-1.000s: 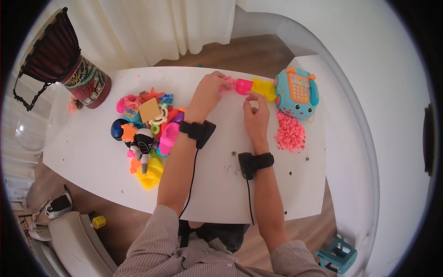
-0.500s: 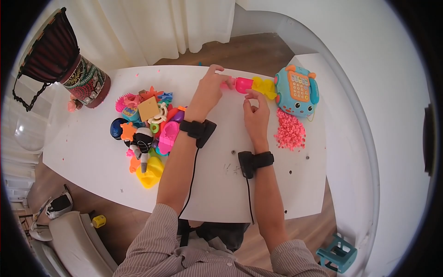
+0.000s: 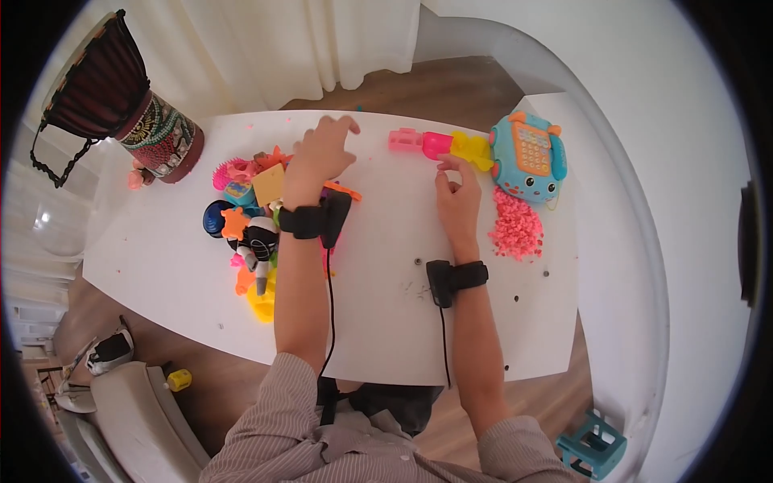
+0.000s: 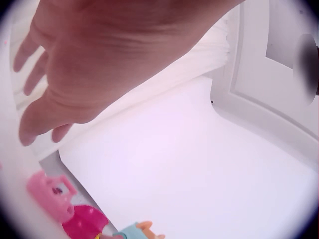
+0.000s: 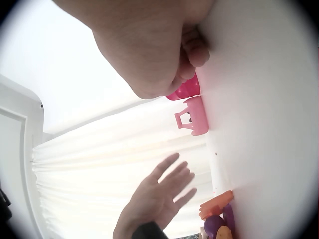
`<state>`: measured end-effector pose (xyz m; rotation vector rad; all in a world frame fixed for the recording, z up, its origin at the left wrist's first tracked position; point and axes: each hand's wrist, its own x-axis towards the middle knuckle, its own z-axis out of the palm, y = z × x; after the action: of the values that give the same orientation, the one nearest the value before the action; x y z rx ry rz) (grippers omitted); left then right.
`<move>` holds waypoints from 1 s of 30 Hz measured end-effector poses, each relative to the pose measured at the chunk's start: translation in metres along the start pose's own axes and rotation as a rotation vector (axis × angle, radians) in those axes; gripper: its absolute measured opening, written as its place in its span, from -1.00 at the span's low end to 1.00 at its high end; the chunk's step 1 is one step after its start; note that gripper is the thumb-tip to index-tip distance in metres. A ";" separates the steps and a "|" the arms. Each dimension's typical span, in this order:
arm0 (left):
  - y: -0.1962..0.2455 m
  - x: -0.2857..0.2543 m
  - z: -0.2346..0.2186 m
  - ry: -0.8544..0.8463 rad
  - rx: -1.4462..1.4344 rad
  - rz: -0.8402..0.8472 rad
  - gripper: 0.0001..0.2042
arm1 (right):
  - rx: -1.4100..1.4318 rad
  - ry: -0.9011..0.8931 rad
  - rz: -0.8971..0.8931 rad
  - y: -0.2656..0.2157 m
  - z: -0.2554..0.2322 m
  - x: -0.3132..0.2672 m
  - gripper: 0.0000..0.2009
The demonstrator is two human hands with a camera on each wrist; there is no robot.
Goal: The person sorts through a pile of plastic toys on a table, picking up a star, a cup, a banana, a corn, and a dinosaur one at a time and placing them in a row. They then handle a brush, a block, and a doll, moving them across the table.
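My left hand (image 3: 322,153) is raised over the back of the toy pile, fingers spread and empty; the right wrist view shows the same left hand (image 5: 154,199) in the air. On the table behind my right hand (image 3: 459,200) lies a row of toys: a light pink piece with a handle-like loop (image 3: 405,140), a magenta rounded piece (image 3: 437,146) and a yellow lobed piece (image 3: 472,148). My right hand stays low at the table, fingers loosely bent, its fingertips close in front of the magenta and yellow pieces.
A blue toy telephone (image 3: 527,161) stands at the row's right end, with pink crumbly bits (image 3: 517,225) before it. Left lies a pile of mixed toys, including an orange starfish-like one (image 3: 234,223) and a flat tan block (image 3: 269,187). A drum (image 3: 165,141) stands at the back left.
My left hand has let go of the light pink piece and moved left over the toy pile. My right hand has stayed beside the row.
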<state>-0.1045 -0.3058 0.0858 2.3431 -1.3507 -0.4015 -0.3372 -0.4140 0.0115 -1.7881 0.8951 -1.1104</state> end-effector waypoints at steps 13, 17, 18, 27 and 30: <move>-0.025 0.008 0.029 -0.071 0.085 0.066 -0.56 | -0.016 -0.019 -0.018 0.000 0.000 -0.001 -0.73; -0.018 0.010 0.024 -0.156 -0.060 0.023 -0.59 | -0.006 -0.020 -0.008 0.000 -0.001 0.000 -0.73; -0.016 0.010 0.022 -0.198 -0.081 0.061 -0.60 | -0.015 -0.019 -0.014 0.001 -0.001 0.000 -0.73; -0.002 0.014 0.033 -0.097 -0.135 0.260 -0.70 | 0.003 -0.016 -0.017 0.000 0.000 0.000 -0.74; 0.000 0.015 0.031 -0.163 -0.155 0.215 -0.63 | 0.000 -0.017 -0.017 0.002 0.000 0.001 -0.74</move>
<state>-0.1103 -0.3248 0.0579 2.0521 -1.5673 -0.6179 -0.3371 -0.4154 0.0098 -1.8056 0.8705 -1.1044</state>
